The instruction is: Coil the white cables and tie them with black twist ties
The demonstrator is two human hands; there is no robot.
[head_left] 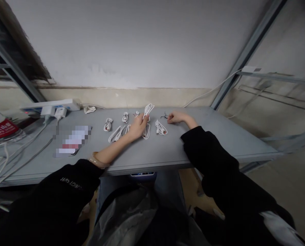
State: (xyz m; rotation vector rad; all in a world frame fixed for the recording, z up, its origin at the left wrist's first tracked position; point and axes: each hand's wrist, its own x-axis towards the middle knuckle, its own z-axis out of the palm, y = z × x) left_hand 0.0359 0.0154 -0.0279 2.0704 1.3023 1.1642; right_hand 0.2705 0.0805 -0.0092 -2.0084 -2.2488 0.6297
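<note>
My left hand (pixel 138 127) is closed on a coiled white cable (pixel 148 110), whose loops stick up above the fingers. Around it on the grey table lie several other white cable bundles, among them one at the left (pixel 107 125), a looser coil (pixel 116 134) near my wrist and a bundle with a reddish plug end (pixel 161 127) to the right. My right hand (pixel 175 117) has its fingers pinched together at a small pile of dark twist ties (pixel 164 116). Whether a tie is between those fingertips is too small to make out.
A white power strip (pixel 73 104) with plugged-in chargers stands at the back left. Before it lie a blurred-out flat item (pixel 73 140) and trailing cords. A bottle with a red label (pixel 2 128) is at the far left. Metal posts (pixel 220 89) flank the table (pixel 219 136).
</note>
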